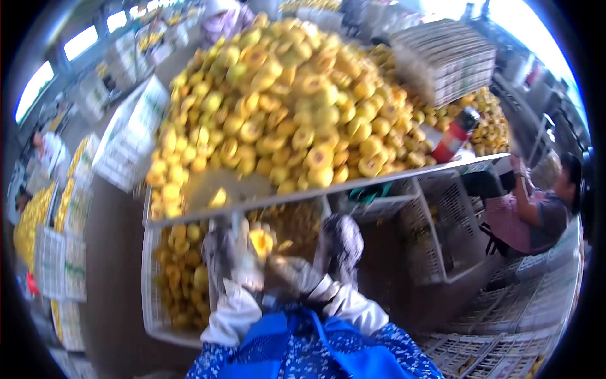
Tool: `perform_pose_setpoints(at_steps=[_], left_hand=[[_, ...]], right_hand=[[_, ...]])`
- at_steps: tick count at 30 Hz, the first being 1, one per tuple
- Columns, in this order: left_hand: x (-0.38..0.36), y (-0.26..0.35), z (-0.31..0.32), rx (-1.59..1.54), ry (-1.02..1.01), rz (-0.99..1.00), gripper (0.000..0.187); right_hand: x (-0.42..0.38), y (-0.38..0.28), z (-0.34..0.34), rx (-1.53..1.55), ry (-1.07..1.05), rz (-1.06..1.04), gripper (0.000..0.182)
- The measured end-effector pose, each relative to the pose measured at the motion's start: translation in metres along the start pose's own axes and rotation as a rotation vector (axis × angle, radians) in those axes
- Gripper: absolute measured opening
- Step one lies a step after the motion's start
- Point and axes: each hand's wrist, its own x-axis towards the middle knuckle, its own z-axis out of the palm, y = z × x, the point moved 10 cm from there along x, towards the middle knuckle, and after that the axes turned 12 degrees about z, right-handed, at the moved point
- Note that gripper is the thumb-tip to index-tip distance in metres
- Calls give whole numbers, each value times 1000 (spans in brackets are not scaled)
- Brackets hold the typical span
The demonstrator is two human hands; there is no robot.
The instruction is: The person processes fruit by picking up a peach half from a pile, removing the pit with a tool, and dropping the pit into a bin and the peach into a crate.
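Note:
Low in front of me, between my knees, my left hand [247, 268] is closed around a yellow peach half [261, 242] whose cut face points up. Close on its right is my right hand [293, 273], smeared by motion; whether its fingers hold anything cannot be made out. Both hands look covered by pale gloves, below white sleeves. Ahead, a large heap of yellow peach halves [309, 107] lies on a metal-edged table [233, 187]. Beside my left leg, a white crate [151, 284] contains more cut peaches [183, 271].
A red bottle-like container [451, 139] stands at the heap's right. Crates are stacked at left [132, 136] and on the table's far right [445, 57]. A seated co-worker [536, 215] is at right, near white crates under the table [442, 221]. More crates [505, 316] lie lower right.

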Motion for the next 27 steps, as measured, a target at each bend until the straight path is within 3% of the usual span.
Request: perform_pose_setpoints(at_steps=[1,2,4,6,8,9,10,11,14,15,16,17,18,19,20,22,24,26,27], left_hand=[[7,6,-21,25,42,18,43],[1,15,-11,-45,-31,-1,46],[-13,33,-1,113,33,64,45],[-19,36,3,193,13,98,48],[-24,37,21,233,-17,128,50],[-30,37,35,231,-30,143,51],[-34,39,44,228,-43,161,51],[-18,39,-4,455,155,205,47],[-14,41,-38,417,210,238,42],[-16,40,-33,181,177,224,39],[-23,50,-37,272,182,206,43],[-27,57,-23,132,39,206,41],[-34,69,-5,-6,-95,210,39],[-39,84,-12,36,12,285,41],[-34,91,-9,105,-107,332,47],[-35,98,-21,67,79,271,59],[-32,103,-18,120,35,313,62],[-27,98,-24,158,-40,367,63],[-38,98,-9,231,20,393,63]], right_hand=[[11,13,-19,-48,33,-118,34],[4,-9,-22,-202,105,-285,22],[3,-30,-22,-172,148,-272,22],[4,-65,-18,-622,335,-511,27],[9,-80,-9,-662,452,-546,32],[26,-73,-14,-848,529,-438,34],[31,-78,-1,-995,503,-480,34],[42,-73,-8,-1062,577,-477,31],[69,-51,10,-1493,645,-509,21],[72,-49,23,-1536,648,-583,16],[66,-56,22,-1171,552,-683,15],[62,-61,18,-801,447,-750,14],[59,-59,22,-446,183,-457,12],[48,-51,27,-59,54,-154,10],[57,-37,16,58,107,-112,15],[65,-50,-17,-868,498,-342,19],[63,-41,-38,-959,632,-364,20],[43,-51,2,-441,307,-510,23],[39,-54,21,-501,270,-461,23]])
